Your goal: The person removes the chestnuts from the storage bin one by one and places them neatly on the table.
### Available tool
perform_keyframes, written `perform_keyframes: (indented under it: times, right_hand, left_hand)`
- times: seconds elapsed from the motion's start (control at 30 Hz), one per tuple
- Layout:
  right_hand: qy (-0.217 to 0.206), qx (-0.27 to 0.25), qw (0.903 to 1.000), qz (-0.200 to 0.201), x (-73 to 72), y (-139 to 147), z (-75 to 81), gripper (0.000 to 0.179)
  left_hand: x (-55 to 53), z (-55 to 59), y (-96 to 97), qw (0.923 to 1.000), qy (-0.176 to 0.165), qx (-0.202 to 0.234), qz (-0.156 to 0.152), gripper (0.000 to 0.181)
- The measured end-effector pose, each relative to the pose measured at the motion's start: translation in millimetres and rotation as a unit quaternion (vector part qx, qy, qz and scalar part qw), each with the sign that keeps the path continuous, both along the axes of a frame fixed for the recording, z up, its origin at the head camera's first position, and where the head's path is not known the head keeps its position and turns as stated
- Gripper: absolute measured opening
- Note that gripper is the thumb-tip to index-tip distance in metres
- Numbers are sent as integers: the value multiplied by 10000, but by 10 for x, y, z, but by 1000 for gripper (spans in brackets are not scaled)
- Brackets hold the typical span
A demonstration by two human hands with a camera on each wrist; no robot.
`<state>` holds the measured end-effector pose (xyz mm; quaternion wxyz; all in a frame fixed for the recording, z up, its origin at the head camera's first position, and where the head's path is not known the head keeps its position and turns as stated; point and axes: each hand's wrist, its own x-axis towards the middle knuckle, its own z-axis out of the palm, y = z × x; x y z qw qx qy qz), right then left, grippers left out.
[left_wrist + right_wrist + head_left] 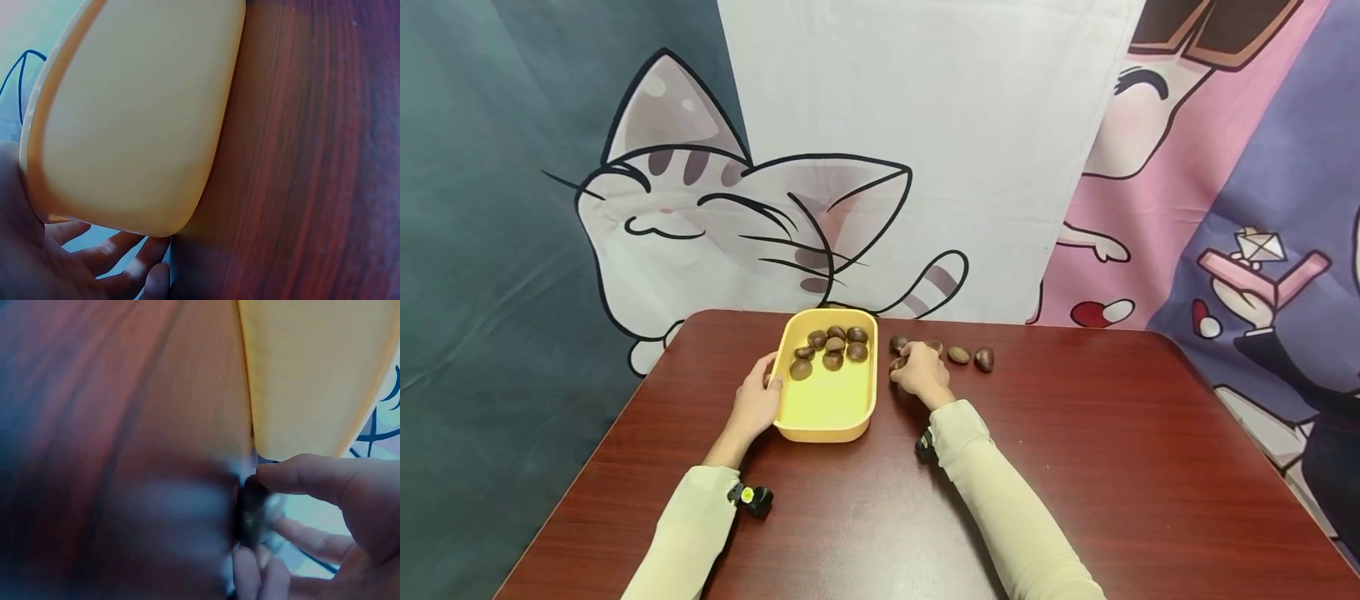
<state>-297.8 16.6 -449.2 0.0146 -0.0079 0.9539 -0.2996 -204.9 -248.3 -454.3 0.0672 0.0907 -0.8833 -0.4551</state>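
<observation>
- Brown nut (897, 364): pinched in the right hand (922, 372), near the table's far edge, just right of the yellow container (827, 414).
- Right grip: nearly closed, thumb and fingertips bent about the nut; in the right wrist view it is blurred and partly covered by fingers.
- Loose nuts: one (898, 343) seen just beyond the grip, another (934, 345) partly hidden by the hand; farther toward the far right corner, a paler nut (958, 354) and a darker nut (984, 359), set close together.
- Container: rested on the table, its far end by the far edge, nearer the far left corner than the far right; open top, rounded corners.
- Left grip: container's left side held by the left hand (757, 402), thumb laid at the rim, fingers passed round outside.
- Gathered nuts (832, 361): grouped in the far half of the container, some touching; near half of its floor bare.
- Table (1112, 467): reddish-brown, glossy; light reflected toward the near edge.
- Both forearms: covered by pale sleeves (1015, 508) and reached in from the near edge; a small black device (751, 498) worn at the left wrist.
- Backdrop (970, 125): hung behind the far edge, printed with a striped cat.
</observation>
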Motion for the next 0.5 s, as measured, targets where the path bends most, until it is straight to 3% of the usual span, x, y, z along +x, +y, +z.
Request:
perform_keyframes:
  times: [0.17, 0.37, 0.5]
  right_hand:
    - [434, 311, 9985, 96, 45, -72, 159, 23]
    - [986, -246, 9926, 669, 148, -309, 439, 37]
    - [1068, -649, 9868, 1028, 151, -467, 485, 32]
  left_hand:
    - [4, 10, -1, 10000, -20, 3, -12, 49]
    - [2, 17, -6, 10000, -28, 9, -11, 49]
    - [5, 5, -10, 10000, -33, 32, -27, 50]
